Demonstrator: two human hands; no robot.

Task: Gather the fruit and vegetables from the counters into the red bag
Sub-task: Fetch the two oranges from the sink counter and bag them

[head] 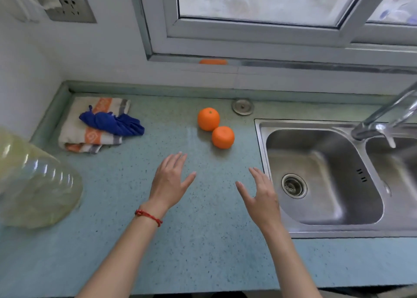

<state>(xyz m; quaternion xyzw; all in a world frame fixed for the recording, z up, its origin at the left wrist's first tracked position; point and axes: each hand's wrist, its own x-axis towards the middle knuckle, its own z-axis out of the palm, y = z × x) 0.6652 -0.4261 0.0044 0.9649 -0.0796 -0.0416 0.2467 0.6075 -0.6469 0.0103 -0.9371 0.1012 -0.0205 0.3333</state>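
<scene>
Plastic bottle [33, 184]: a large clear one at the far left of the surface [203, 241], well apart from both hands.
Towel [94, 126]: striped and folded, near the back left corner, with a crumpled blue cloth [112, 122] lying on it.
Left hand [169, 184]: holds nothing, fingers straight and spread, over the surface and short of the fruit; a red cord circles the wrist.
Far orange [208, 118]: on the surface beyond the hands, touching or just beside its neighbour.
Near orange [223, 137]: the closer of the pair, near the sink's left rim.
Right hand [261, 193]: also holding nothing, fingers extended, above the surface just beside the sink [325, 221].
Red bag: not in view, so where the fruit must go cannot be told from here.
Risk, rolling: the oranges are round and sit together; taking one could nudge the other, which may roll toward the basin.
Risk, missed item: an orange shape [212, 61] shows at the window ledge; whether it is fruit or a reflection is unclear.
</scene>
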